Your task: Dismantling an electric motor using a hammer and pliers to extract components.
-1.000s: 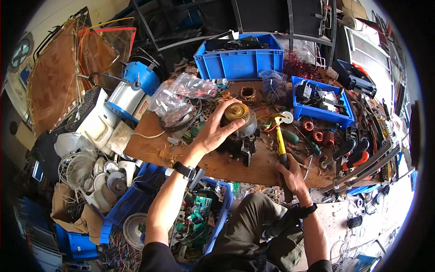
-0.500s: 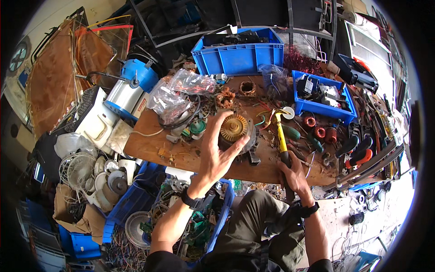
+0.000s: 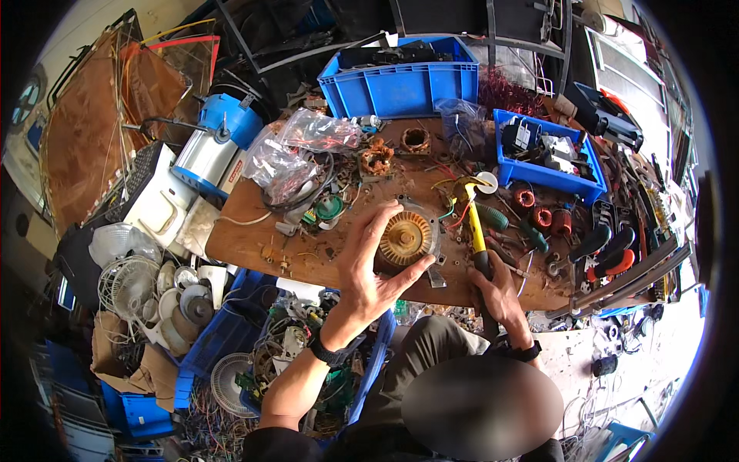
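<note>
My left hand (image 3: 362, 273) grips a round motor part (image 3: 406, 238) by its rim, fingers on the far left and thumb on the near right. It has a brownish, finned wheel facing up and a grey metal housing with lugs. It is over the workbench (image 3: 308, 262), near the front edge; whether it rests on the wood I cannot tell. To the right, my right hand (image 3: 502, 294) is closed round the black grip of a hammer (image 3: 478, 231). The hammer's yellow shaft points away from me, its head low over the bench beside a white disc (image 3: 486, 182).
Copper windings (image 3: 376, 158), a plastic bag (image 3: 319, 132) and a large blue crate (image 3: 400, 88) are farther back. Green-handled tools (image 3: 490, 216) and red coils (image 3: 542, 219) lie right of the hammer, before a smaller blue bin (image 3: 546, 173). A scrap crate (image 3: 377, 362) stands below the bench edge.
My left hand has brought the motor part slightly nearer to me and turned it so its finned face shows more fully. The right hand and hammer have stayed almost in place.
</note>
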Action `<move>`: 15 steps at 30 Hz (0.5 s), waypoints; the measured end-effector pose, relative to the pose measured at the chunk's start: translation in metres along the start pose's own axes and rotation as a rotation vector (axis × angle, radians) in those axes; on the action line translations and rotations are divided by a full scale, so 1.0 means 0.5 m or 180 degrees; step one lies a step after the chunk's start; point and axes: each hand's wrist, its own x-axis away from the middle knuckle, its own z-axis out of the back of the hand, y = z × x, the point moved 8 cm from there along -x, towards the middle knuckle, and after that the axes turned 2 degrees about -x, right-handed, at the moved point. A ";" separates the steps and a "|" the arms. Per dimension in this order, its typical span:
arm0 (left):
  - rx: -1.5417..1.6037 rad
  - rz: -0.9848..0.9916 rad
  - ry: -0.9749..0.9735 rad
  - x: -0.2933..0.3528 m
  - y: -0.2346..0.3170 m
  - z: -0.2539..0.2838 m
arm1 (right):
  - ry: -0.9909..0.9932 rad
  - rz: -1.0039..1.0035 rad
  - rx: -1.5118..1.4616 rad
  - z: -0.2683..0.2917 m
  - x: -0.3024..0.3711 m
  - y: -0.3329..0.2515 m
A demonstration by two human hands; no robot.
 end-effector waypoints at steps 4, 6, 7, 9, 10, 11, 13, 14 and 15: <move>-0.0117 -0.0162 0.0124 0.006 0.007 0.007 | 0.0046 -0.0010 0.0044 0.004 0.004 -0.005; -0.0179 -0.0260 0.0177 0.009 0.009 0.009 | 0.0060 0.0001 0.0019 0.006 0.005 -0.005; -0.0188 -0.0299 0.0183 0.012 0.010 0.011 | 0.0059 -0.0004 0.0017 0.006 0.005 -0.008; -0.0198 -0.0334 0.0188 0.014 0.011 0.012 | 0.0019 -0.0116 -0.0034 0.003 0.008 -0.016; -0.0230 -0.0337 0.0177 0.014 0.012 0.014 | 0.0010 -0.0124 -0.0033 0.001 0.011 -0.038; -0.0274 -0.0336 0.0163 0.016 0.013 0.016 | -0.0077 -0.0518 -0.0130 -0.007 0.017 -0.049; -0.0282 -0.0322 0.0154 0.015 0.013 0.016 | -0.0153 -0.0920 -0.0214 -0.012 0.024 -0.033; -0.0273 -0.0323 0.0149 0.014 0.013 0.014 | -0.0072 -0.0630 -0.0055 -0.003 0.016 -0.027; -0.0257 -0.0319 0.0150 0.013 0.014 0.012 | 0.0008 -0.0339 0.0105 0.005 0.012 -0.028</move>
